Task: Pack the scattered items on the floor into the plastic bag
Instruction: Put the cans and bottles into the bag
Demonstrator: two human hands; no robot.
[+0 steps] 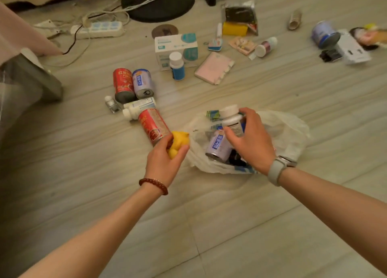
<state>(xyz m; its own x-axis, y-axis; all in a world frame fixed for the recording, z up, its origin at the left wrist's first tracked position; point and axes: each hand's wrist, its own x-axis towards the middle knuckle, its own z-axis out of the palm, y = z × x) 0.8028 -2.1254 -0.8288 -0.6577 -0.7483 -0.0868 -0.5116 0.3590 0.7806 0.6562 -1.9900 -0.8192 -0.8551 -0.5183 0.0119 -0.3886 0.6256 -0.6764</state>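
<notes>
Floor of pale tile. We note the plastic bag lying open and crumpled just right of centre, white and half transparent. Inside it: a pale blue can on its side, some dark items under it, and a scrap of green-and-blue packaging at the far rim.

Right hand, grey watch on the wrist, is over the bag's mouth. Its fingers and thumb are curled round a white-capped bottle, gripping it upright above the blue can.

Left hand, bead bracelet on the wrist, sits just left of the bag. Its fingers are wrapped round a soft yellow object (what it is we cannot tell), held at the bag's near-left edge, close beside a red can lying on the floor.

Still on the floor beyond the hands: a second red can and a blue can side by side, a white bottle lying flat below them, and a small clear bottle to its left. Further back, a white-and-teal box with a blue bottle standing in front, and a pink packet to the right. More small things are scattered far right, blurred.

A power strip with cables lies at upper left.
</notes>
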